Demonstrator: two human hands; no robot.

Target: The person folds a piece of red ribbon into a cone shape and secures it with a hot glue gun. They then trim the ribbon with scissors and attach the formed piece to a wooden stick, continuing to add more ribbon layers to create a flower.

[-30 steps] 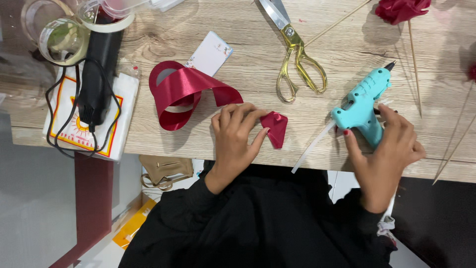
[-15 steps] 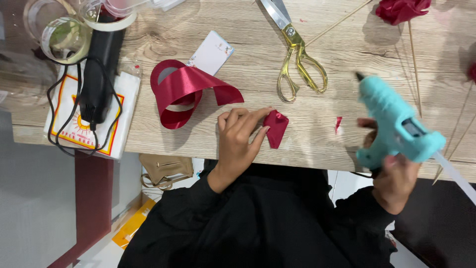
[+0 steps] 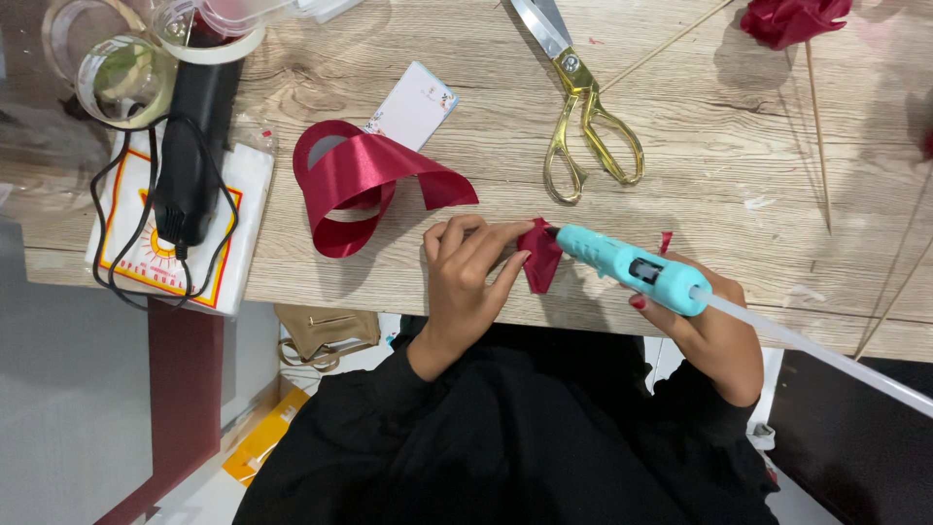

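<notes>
In the head view, the left hand [image 3: 466,277] lies on the wooden worktop [image 3: 739,146]. Its fingers press down on a small folded red piece [image 3: 540,257] and hold it flat near the front edge. The right hand [image 3: 714,326] is closed around a blue glue gun [image 3: 630,266]. The gun lies almost sideways, and its tip points left and touches the red piece. A long clear glue stick [image 3: 826,352] comes out of the back of the gun and runs off to the right.

Just left of the left hand is a loop of shiny red ribbon [image 3: 362,180], curled on the worktop. A small white card [image 3: 413,105] sits behind the ribbon. Gold scissors [image 3: 583,117] lie farther back, shut, with the handles toward the person. A red flower [image 3: 792,17] on a thin stick [image 3: 818,126] is at the far right corner.

On the left side, a black tool [image 3: 190,146] with a cord rests on a white packet [image 3: 219,233]. Rolls of clear tape [image 3: 117,68] sit behind it. The person wears black sleeves [image 3: 505,437].
</notes>
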